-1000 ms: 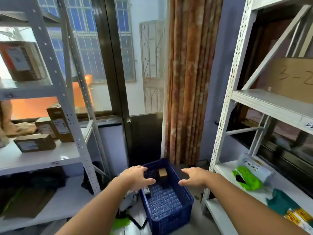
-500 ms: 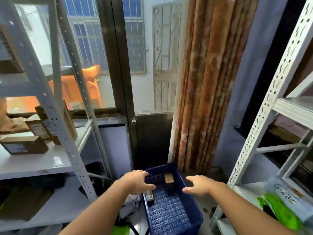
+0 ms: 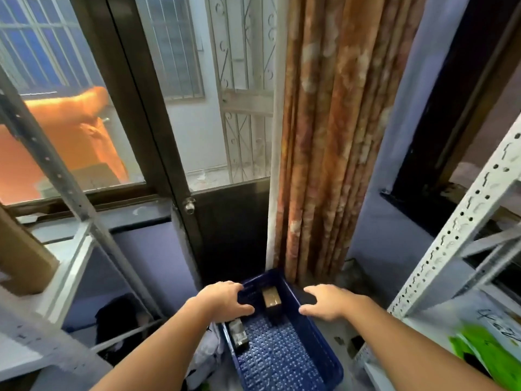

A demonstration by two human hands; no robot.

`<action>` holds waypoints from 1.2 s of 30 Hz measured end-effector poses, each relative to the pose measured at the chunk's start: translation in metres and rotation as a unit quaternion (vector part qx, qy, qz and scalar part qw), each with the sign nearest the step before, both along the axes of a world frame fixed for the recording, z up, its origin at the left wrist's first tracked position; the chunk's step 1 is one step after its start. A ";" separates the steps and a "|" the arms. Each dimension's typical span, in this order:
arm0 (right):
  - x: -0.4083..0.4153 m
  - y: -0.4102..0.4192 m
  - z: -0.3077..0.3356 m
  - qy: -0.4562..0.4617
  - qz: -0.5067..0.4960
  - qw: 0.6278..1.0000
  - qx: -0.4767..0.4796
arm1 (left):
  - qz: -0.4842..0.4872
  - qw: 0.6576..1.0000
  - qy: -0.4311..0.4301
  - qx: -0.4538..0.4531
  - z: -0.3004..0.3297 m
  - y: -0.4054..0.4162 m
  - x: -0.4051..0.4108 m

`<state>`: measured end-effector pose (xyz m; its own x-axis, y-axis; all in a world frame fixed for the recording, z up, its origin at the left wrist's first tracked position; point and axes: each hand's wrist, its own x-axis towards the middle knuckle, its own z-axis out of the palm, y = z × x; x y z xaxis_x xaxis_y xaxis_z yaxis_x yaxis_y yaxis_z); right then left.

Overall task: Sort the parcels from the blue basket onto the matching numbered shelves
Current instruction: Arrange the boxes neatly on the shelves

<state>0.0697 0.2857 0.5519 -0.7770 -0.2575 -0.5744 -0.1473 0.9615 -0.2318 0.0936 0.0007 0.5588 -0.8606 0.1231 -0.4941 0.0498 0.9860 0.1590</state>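
The blue basket point(image 3: 284, 359) stands on the floor between the two shelving units. Two small parcels are visible in it: one brown box point(image 3: 271, 299) at the far end, one darker packet point(image 3: 238, 333) along the left wall. Both hands reach over it; the left hand point(image 3: 225, 301) and right hand point(image 3: 328, 304) have fingers loosely spread, holding nothing. A cardboard box point(image 3: 22, 263) sits on the left shelf, a green bag point(image 3: 490, 354) on the right. Judged: sorting is incomplete, with at least two parcels left.
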 end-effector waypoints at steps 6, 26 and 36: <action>-0.069 0.018 -0.034 -0.031 -0.020 0.999 0.003 | -0.018 1.000 -0.018 -0.003 -0.025 0.024 -0.075; -0.254 -0.045 -0.305 -0.102 -0.052 0.993 -0.021 | -0.060 0.991 -0.115 0.010 -0.320 -0.002 -0.297; -0.333 -0.089 -0.602 -0.073 -0.094 0.992 -0.046 | -0.011 0.988 -0.143 0.053 -0.623 -0.027 -0.382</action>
